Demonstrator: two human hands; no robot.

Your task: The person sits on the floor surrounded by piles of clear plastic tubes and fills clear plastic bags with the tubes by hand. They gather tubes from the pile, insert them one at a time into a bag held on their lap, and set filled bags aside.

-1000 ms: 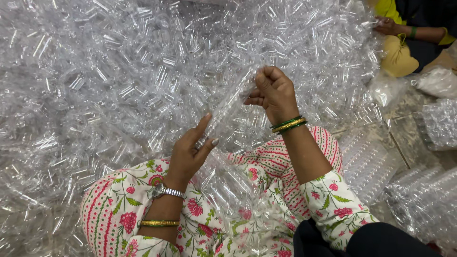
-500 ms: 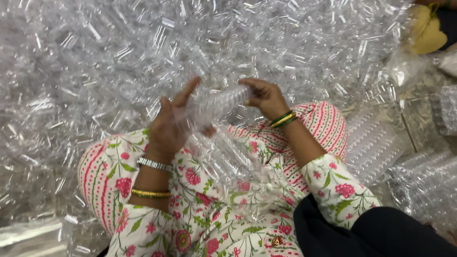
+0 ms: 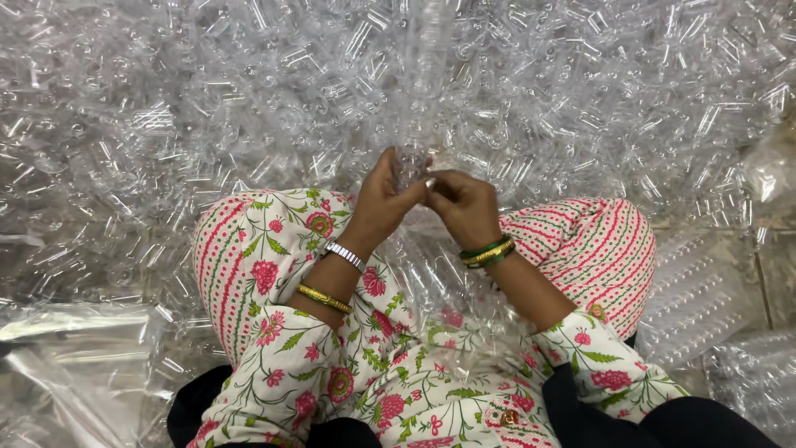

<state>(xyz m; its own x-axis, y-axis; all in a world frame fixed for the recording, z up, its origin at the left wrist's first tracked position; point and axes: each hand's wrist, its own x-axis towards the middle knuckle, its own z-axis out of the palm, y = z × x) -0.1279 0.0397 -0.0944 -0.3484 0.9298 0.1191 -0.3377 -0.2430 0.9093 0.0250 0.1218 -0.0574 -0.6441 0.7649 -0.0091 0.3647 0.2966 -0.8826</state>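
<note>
My left hand [image 3: 381,203] and my right hand [image 3: 464,206] meet in front of me, over my lap. Both pinch the near end of a long clear plastic sleeve of small transparent containers [image 3: 419,91], which stands up and away from me toward the top of the view. The left wrist wears a silver watch and a gold bangle, the right wrist green and gold bangles. More clear plastic pieces [image 3: 452,303] lie across my lap on the floral-print clothing.
A huge heap of small clear plastic containers [image 3: 207,108] covers the floor ahead and to both sides. Filled clear bags [image 3: 705,290] lie at the right, and crumpled clear plastic sheeting [image 3: 75,365] at the lower left.
My hands have come together from apart and dropped lower toward my lap. The sleeve, earlier held slanted between them, now stands upright from their joined grip. The camera has tilted down.
</note>
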